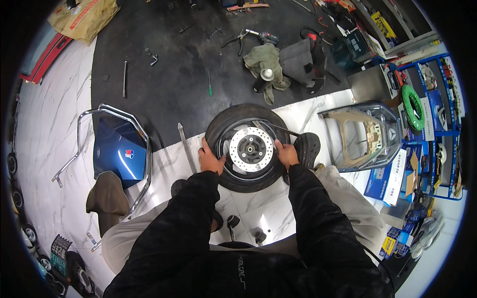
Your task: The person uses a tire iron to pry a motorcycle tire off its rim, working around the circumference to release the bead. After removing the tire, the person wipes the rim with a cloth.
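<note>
A black tyre (218,130) lies flat on the floor in front of me, around a wheel with a silver brake disc (239,155). My left hand (210,159) is closed on the tyre's left side, thumb toward the rim. At the right side my right hand (287,155) grips the tyre, its thumb on top and its other fingers mostly hidden. A metal tyre lever (284,129) sticks out between tyre and rim toward my dark shoe (308,148). Left of the wheel, another flat metal bar (186,149) lies on the floor.
A blue body panel (119,151) and a chrome rail (141,131) lie to the left. To the right rests a scooter tail section (348,134). A spray can (264,79), a green rag (258,57) and a screwdriver (210,87) lie on the black mat (164,89). Blue shelving (449,134) stands far right.
</note>
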`<control>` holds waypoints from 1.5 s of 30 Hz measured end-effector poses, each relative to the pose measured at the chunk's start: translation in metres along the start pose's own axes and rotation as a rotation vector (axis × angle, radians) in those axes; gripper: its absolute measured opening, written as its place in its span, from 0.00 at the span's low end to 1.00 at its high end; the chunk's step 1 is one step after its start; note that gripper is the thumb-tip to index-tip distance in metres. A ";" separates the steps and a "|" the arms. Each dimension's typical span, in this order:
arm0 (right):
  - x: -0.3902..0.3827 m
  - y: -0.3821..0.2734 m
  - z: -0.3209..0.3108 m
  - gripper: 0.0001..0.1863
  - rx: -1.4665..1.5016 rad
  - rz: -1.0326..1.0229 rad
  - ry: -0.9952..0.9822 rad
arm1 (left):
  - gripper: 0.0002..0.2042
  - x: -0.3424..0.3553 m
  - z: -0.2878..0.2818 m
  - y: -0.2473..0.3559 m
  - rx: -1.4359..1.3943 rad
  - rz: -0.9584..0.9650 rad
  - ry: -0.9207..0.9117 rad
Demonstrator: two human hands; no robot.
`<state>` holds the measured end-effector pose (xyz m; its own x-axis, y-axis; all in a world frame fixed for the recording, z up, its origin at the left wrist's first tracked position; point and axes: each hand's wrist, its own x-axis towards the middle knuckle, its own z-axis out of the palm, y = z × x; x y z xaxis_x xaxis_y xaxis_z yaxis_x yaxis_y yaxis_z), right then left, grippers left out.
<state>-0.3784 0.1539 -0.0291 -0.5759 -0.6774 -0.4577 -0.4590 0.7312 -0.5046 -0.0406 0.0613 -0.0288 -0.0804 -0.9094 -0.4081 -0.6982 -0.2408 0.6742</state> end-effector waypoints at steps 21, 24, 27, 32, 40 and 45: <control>-0.021 -0.025 -0.019 0.28 -0.483 -0.260 0.058 | 0.60 0.023 -0.003 0.011 0.102 0.004 -0.038; -0.027 -0.037 -0.037 0.23 -0.737 -0.584 0.375 | 0.60 0.023 -0.003 0.014 0.105 -0.016 -0.045; -0.018 -0.044 -0.053 0.27 -1.053 -0.503 0.341 | 0.61 0.023 -0.003 0.017 0.115 -0.051 -0.055; 0.027 -0.047 -0.061 0.17 -1.297 -0.201 0.171 | 0.63 0.025 -0.004 0.023 0.105 -0.120 -0.076; 0.047 -0.063 -0.130 0.16 -1.166 -0.509 -0.117 | 0.60 0.027 -0.001 0.027 0.104 -0.179 -0.094; 0.031 -0.084 -0.144 0.22 -1.110 -0.715 -0.245 | 0.61 0.031 -0.022 0.011 0.161 -0.113 -0.059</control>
<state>-0.4555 0.0833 0.1046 0.1007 -0.8469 -0.5221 -0.9752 -0.1879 0.1168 -0.0348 0.0226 -0.0206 -0.0334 -0.8568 -0.5145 -0.8093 -0.2789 0.5169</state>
